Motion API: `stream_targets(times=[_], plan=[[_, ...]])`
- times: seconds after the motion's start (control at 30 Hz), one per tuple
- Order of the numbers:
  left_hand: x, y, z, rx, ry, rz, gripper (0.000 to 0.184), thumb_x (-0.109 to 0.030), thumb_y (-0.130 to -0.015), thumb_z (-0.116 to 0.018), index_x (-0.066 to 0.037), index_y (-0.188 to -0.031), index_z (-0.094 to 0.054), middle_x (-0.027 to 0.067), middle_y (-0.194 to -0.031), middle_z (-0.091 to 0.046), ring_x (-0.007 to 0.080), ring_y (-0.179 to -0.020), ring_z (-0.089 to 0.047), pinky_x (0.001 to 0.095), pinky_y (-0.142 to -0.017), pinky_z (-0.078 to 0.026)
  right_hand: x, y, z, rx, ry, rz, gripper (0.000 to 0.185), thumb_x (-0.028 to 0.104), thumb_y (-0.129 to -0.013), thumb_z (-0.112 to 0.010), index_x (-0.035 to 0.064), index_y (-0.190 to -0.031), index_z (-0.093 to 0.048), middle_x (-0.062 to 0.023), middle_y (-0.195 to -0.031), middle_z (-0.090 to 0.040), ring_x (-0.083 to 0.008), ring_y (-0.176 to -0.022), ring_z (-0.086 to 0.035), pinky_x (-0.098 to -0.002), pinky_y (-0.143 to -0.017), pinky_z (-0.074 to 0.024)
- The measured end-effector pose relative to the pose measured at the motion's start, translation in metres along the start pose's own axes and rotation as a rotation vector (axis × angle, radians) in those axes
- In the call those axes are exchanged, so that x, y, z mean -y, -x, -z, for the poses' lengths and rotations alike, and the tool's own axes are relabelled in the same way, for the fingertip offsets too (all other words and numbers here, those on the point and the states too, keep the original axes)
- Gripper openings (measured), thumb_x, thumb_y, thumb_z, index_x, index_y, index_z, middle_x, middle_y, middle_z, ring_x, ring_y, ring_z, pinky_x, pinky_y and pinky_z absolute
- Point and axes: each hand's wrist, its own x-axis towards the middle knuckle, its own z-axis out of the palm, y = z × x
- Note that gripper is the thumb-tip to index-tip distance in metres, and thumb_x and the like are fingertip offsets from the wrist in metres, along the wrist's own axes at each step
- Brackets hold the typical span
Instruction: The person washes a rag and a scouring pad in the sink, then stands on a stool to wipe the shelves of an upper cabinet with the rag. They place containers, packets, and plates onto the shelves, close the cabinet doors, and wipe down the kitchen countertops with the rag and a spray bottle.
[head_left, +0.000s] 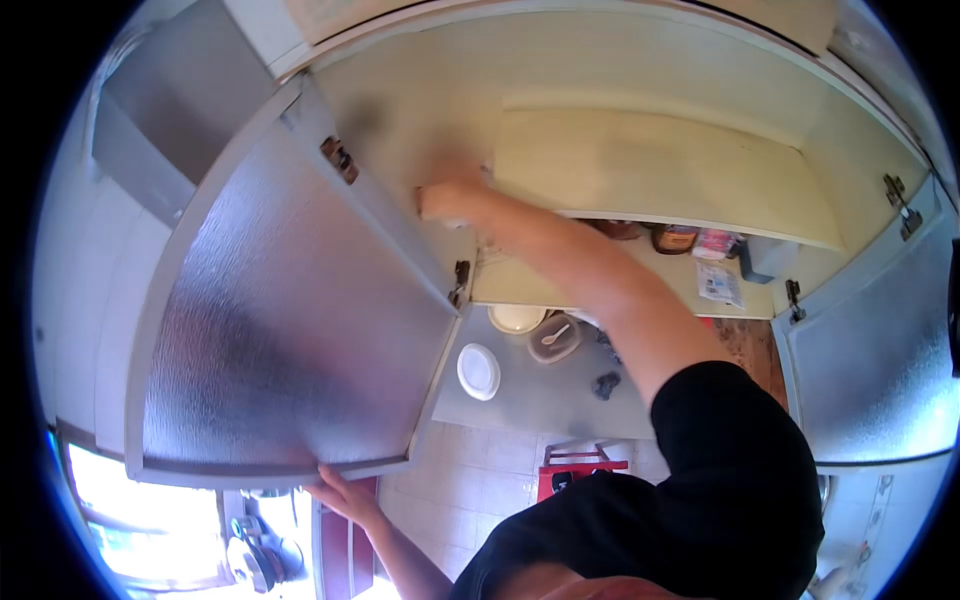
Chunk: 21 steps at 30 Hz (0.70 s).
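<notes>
My left hand (342,497) grips the bottom edge of the frosted-glass cabinet door (285,310), which stands swung out on the left. Inside the cabinet (650,155), my right hand (452,192) is raised near the left inner wall, above the shelf board (640,180). Its fingers look curled but are smeared by motion. Small pale patches show at the hand's edges; what they belong to is too blurred to name.
On the lower shelf are a brown jar (673,239), a pink package (713,243), a white packet (719,284) and a grey box (768,259). Below lie a white lid (479,372) and a container with a spoon (554,340). Another frosted door (870,350) stands open at right.
</notes>
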Motion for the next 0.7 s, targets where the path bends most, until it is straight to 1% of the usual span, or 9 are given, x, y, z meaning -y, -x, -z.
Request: stream_targets(times=[0.03,0.13,0.27,0.37,0.43,0.57,0.6,0.63,0.7], plan=[[0.002,0.001,0.000,-0.006,0.032,0.011,0.052,-0.035,-0.097,-0.041,0.003,-0.132,-0.034,0.0211,-0.130,-0.043,0.0307,-0.120,-0.044,0.0400,-0.099,-0.035,-0.008,-0.015,-0.017,0.039,-0.053,-0.010,0.043,0.023,-0.075,-0.054,0.0133,-0.117,-0.061,-0.0122,-0.134,-0.044,-0.0394,-0.131,-0.023,-0.0706,-0.091,-0.0203],[0.006,0.001,0.008,0.034,-0.086,-0.014,0.051,-0.036,-0.098,-0.040,0.002,-0.132,-0.035,0.0205,-0.129,-0.045,0.0302,-0.119,-0.045,0.0397,-0.099,-0.037,-0.041,0.003,0.002,0.232,0.332,0.058,0.048,0.020,-0.075,-0.052,0.0103,-0.122,-0.056,-0.0130,-0.134,-0.042,-0.0346,-0.126,-0.032,-0.0656,-0.094,-0.0238],[0.016,-0.004,0.015,0.112,-0.123,-0.053,0.055,-0.036,-0.098,-0.039,0.004,-0.135,-0.032,0.0215,-0.135,-0.040,0.0329,-0.126,-0.038,0.0441,-0.104,-0.032,-0.203,0.083,0.018,-0.167,0.224,0.018,0.043,0.013,-0.077,-0.046,0.0143,-0.118,-0.058,-0.0123,-0.125,-0.050,-0.0309,-0.118,-0.045,-0.0515,-0.092,-0.0385],[0.009,0.003,0.013,0.065,-0.158,-0.016,0.054,-0.035,-0.098,-0.039,0.004,-0.134,-0.032,0.0223,-0.133,-0.040,0.0332,-0.124,-0.040,0.0439,-0.102,-0.034,-0.354,0.145,0.069,-0.261,0.690,-0.218,0.034,0.012,-0.074,-0.051,0.0036,-0.105,-0.063,-0.0181,-0.112,-0.059,-0.0323,-0.108,-0.055,-0.0456,-0.090,-0.0417],[0.000,0.004,0.008,0.056,-0.170,-0.086,0.052,-0.034,-0.098,-0.040,0.004,-0.133,-0.032,0.0225,-0.129,-0.044,0.0324,-0.118,-0.045,0.0417,-0.099,-0.038,-0.323,0.144,0.115,-0.108,0.488,-0.640,0.040,0.013,-0.073,-0.053,0.0034,-0.111,-0.059,-0.0183,-0.108,-0.062,-0.0340,-0.108,-0.054,-0.0451,-0.092,-0.0408],[-0.017,0.015,0.005,0.031,-0.059,0.089,0.055,-0.034,-0.098,-0.040,0.004,-0.135,-0.027,0.0225,-0.131,-0.043,0.0324,-0.119,-0.045,0.0419,-0.097,-0.040,-0.297,-0.006,0.014,-0.678,0.188,0.073,0.062,0.007,-0.058,-0.066,0.0030,-0.118,-0.050,-0.0217,-0.119,-0.048,-0.0360,-0.111,-0.045,-0.0424,-0.093,-0.0389],[-0.012,0.017,0.006,0.031,-0.091,0.087,0.057,-0.035,-0.098,-0.040,0.004,-0.136,-0.025,0.0225,-0.130,-0.043,0.0323,-0.119,-0.045,0.0419,-0.097,-0.040,-0.211,-0.010,0.033,-0.682,0.021,0.136,0.065,0.009,-0.054,-0.069,0.0011,-0.116,-0.052,-0.0216,-0.116,-0.051,-0.0365,-0.108,-0.047,-0.0441,-0.094,-0.0385],[-0.007,0.018,0.007,0.022,-0.127,0.058,0.059,-0.038,-0.097,-0.039,0.003,-0.137,-0.024,0.0224,-0.130,-0.042,0.0328,-0.120,-0.044,0.0425,-0.098,-0.040,-0.157,-0.037,0.039,-0.397,0.093,0.039,0.043,0.016,-0.060,-0.075,0.0014,-0.098,-0.061,-0.0206,-0.112,-0.054,-0.0342,-0.106,-0.050,-0.0461,-0.092,-0.0393],[-0.003,0.021,0.009,0.037,-0.153,0.136,0.062,-0.042,-0.096,-0.038,0.003,-0.137,-0.024,0.0226,-0.134,-0.039,0.0339,-0.123,-0.042,0.0430,-0.101,-0.038,-0.094,-0.075,-0.001,-0.018,0.166,0.083,0.052,0.025,-0.067,-0.074,0.0082,-0.115,-0.060,-0.0185,-0.132,-0.044,-0.0344,-0.125,-0.037,-0.0560,-0.101,-0.0279]])
